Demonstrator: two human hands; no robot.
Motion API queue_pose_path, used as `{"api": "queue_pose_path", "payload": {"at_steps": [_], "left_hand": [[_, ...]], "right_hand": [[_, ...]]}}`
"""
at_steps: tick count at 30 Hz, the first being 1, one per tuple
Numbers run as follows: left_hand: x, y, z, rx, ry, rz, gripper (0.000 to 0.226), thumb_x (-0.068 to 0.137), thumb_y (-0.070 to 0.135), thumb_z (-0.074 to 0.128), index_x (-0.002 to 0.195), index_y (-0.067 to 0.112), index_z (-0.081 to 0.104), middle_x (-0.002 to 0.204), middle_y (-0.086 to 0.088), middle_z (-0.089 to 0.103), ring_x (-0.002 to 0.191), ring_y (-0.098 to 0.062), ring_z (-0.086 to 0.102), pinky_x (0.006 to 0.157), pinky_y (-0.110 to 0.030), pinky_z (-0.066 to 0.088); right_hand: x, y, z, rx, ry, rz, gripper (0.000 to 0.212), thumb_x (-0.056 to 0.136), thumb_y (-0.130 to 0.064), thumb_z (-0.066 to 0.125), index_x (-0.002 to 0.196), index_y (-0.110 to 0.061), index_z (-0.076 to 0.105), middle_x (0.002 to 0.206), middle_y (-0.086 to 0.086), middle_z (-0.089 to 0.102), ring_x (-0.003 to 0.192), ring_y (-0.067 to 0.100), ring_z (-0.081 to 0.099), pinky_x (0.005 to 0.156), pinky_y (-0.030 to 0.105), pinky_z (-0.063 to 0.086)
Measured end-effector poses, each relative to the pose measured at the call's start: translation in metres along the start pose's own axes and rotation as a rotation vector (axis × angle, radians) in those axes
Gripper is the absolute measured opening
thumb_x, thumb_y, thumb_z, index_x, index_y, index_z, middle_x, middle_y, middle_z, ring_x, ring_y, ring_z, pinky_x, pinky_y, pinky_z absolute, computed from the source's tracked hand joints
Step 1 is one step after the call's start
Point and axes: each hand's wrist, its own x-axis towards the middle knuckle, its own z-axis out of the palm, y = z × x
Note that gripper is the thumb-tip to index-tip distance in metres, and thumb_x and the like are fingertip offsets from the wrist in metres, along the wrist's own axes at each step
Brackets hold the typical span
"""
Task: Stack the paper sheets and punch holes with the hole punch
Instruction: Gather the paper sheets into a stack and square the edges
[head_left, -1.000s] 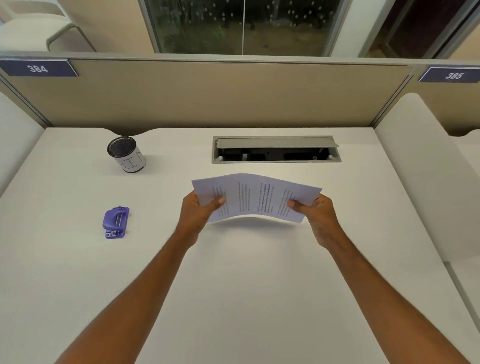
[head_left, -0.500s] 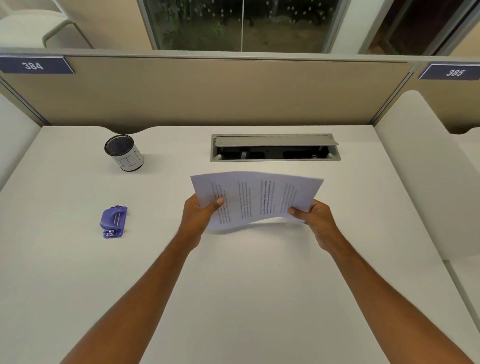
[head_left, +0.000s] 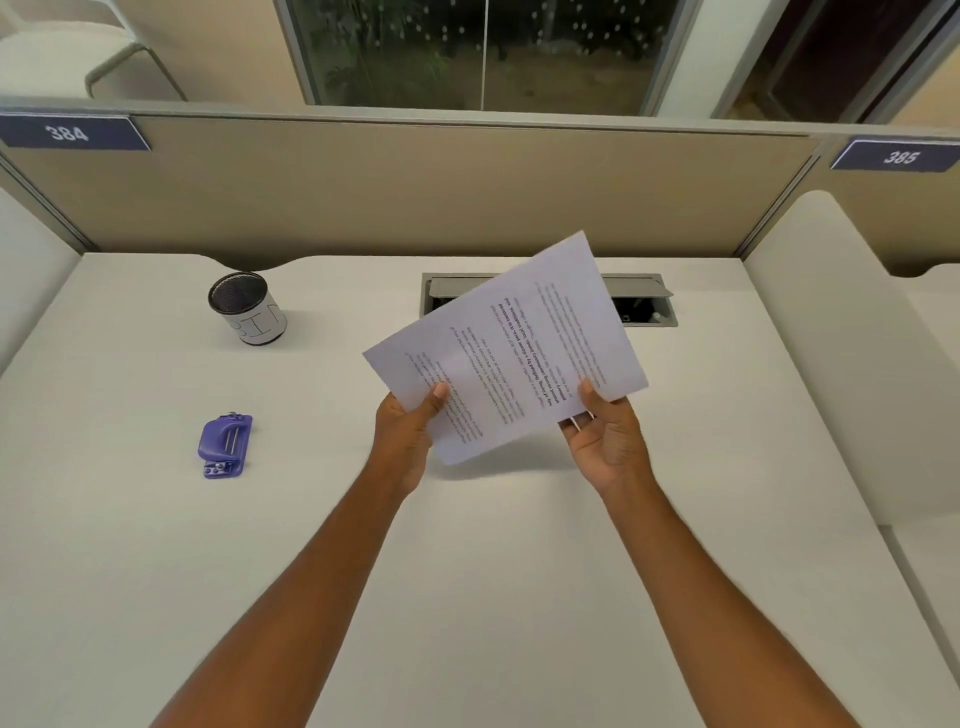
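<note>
I hold the printed paper sheets (head_left: 511, 348) in the air above the middle of the white desk (head_left: 467, 597), tilted with the far right corner raised. My left hand (head_left: 410, 436) pinches their near left edge, thumb on top. My right hand (head_left: 605, 441) holds the near right edge, thumb on top and fingers underneath. The purple hole punch (head_left: 226, 445) lies on the desk well to the left of my left hand, untouched.
A mesh pen cup (head_left: 248, 309) with a white label stands at the back left. A recessed cable tray (head_left: 644, 301) sits at the back centre, partly hidden by the sheets. Beige partitions (head_left: 363, 187) close the back, white dividers both sides.
The sheets have been lifted and rotated from level and wide to tilted, with the right far corner up. Both hands rose slightly with them. The hole punch has not moved.
</note>
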Motion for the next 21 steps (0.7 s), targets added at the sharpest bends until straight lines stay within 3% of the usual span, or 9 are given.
{"api": "queue_pose_path", "payload": {"at_steps": [2, 6, 12, 15, 18, 21], "left_hand": [[-0.002, -0.004, 0.006, -0.055, 0.006, -0.019, 0.036, 0.105, 0.005, 0.069, 0.134, 0.027, 0.067, 0.131, -0.007, 0.079, 0.122, -0.030, 0.075, 0.101, -0.058, 0.062], [-0.009, -0.016, 0.020, -0.129, 0.015, -0.048, 0.043, 0.103, 0.009, 0.071, 0.143, 0.021, 0.063, 0.141, -0.015, 0.075, 0.124, -0.033, 0.074, 0.101, -0.061, 0.062], [-0.002, -0.010, -0.004, -0.072, 0.000, -0.065, 0.037, 0.096, 0.014, 0.081, 0.131, 0.023, 0.071, 0.128, -0.001, 0.082, 0.117, -0.021, 0.077, 0.087, -0.043, 0.068], [0.008, 0.012, -0.027, 0.103, 0.048, 0.002, 0.042, 0.084, 0.019, 0.093, 0.119, 0.021, 0.070, 0.102, 0.000, 0.083, 0.102, -0.021, 0.076, 0.083, -0.035, 0.064], [0.018, 0.031, -0.035, 0.441, -0.040, 0.053, 0.048, 0.081, 0.022, 0.098, 0.121, 0.022, 0.072, 0.084, -0.002, 0.079, 0.083, -0.014, 0.077, 0.084, -0.033, 0.060], [0.017, 0.043, -0.020, 0.548, -0.221, 0.060, 0.050, 0.081, 0.029, 0.098, 0.126, 0.027, 0.074, 0.108, -0.002, 0.085, 0.100, -0.017, 0.083, 0.090, -0.034, 0.067]], "right_hand": [[-0.003, 0.007, 0.009, -0.033, -0.022, 0.006, 0.051, 0.099, 0.007, 0.066, 0.139, -0.024, 0.067, 0.148, 0.015, 0.069, 0.138, 0.036, 0.066, 0.116, 0.056, 0.053], [-0.007, 0.021, 0.025, -0.097, -0.126, -0.024, 0.067, 0.096, 0.015, 0.066, 0.153, -0.018, 0.056, 0.152, 0.015, 0.067, 0.141, 0.037, 0.063, 0.117, 0.059, 0.051], [-0.003, 0.007, 0.027, -0.205, -0.106, -0.027, 0.063, 0.090, 0.013, 0.076, 0.144, -0.019, 0.066, 0.142, 0.014, 0.074, 0.133, 0.037, 0.070, 0.115, 0.059, 0.053], [-0.001, -0.009, 0.024, -0.317, -0.120, -0.036, 0.053, 0.084, 0.007, 0.082, 0.127, -0.023, 0.075, 0.135, 0.011, 0.078, 0.127, 0.035, 0.073, 0.110, 0.055, 0.057], [0.001, -0.020, 0.022, -0.461, -0.167, -0.053, 0.041, 0.083, 0.003, 0.085, 0.117, -0.020, 0.080, 0.129, 0.010, 0.081, 0.121, 0.033, 0.077, 0.106, 0.050, 0.061], [0.001, -0.025, 0.023, -0.622, -0.186, -0.063, 0.038, 0.084, 0.003, 0.086, 0.116, -0.018, 0.081, 0.124, 0.009, 0.083, 0.117, 0.034, 0.078, 0.102, 0.047, 0.062]]}}
